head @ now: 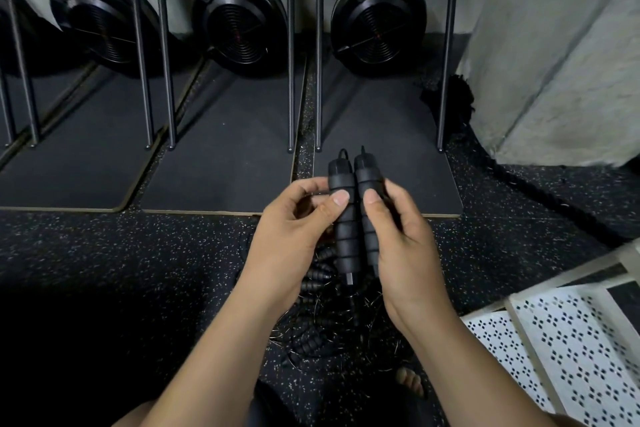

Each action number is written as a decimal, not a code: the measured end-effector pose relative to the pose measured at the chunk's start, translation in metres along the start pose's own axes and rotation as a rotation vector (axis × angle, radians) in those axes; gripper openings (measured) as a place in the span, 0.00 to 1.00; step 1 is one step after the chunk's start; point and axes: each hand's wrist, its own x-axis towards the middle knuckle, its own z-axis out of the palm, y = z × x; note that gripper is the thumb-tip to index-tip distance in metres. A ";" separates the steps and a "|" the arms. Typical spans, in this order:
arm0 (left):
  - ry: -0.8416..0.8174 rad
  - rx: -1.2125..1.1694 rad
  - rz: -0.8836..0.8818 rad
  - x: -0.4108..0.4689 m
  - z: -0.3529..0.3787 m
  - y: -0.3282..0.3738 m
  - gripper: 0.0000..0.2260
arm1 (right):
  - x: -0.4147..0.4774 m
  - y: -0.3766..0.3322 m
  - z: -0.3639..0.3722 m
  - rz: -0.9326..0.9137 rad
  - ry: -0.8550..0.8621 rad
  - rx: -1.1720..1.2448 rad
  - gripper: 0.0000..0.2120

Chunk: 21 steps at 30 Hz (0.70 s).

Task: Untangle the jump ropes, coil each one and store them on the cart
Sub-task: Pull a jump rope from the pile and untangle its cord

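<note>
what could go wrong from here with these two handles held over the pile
The left handle, gripped in the left hand, and the right handle, in the right hand, may belong to different ropes. Their cords cannot be traced, so pulling up could tighten knots in the tangled pile below. Cord also lies close to the foot and might snag on it.

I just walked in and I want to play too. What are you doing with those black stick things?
A person is sorting jump ropes. The left hand grips one black ribbed foam handle. The right hand grips a second black foam handle, and the two are held upright, side by side. A tangled pile of black jump ropes lies on the speckled dark rubber floor below the hands. The white perforated metal cart stands at the right, and no coiled rope shows on the part in view.
</note>
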 end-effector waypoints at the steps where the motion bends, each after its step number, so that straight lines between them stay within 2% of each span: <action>1: -0.001 0.006 0.001 0.000 0.000 0.000 0.12 | 0.000 0.000 0.000 0.001 -0.006 -0.001 0.12; 11: -0.002 0.007 0.006 0.001 -0.005 0.000 0.12 | -0.005 -0.002 0.003 -0.009 -0.045 0.025 0.14; 13: 0.005 0.001 0.003 0.002 -0.005 -0.001 0.12 | -0.006 -0.002 0.003 -0.017 -0.102 0.004 0.20; 17: 0.016 0.022 -0.025 0.001 -0.008 0.001 0.11 | -0.008 -0.001 0.000 0.011 -0.273 -0.057 0.41; 21: 0.016 0.034 -0.050 0.000 -0.010 0.004 0.11 | -0.008 -0.003 -0.002 -0.001 -0.297 -0.147 0.42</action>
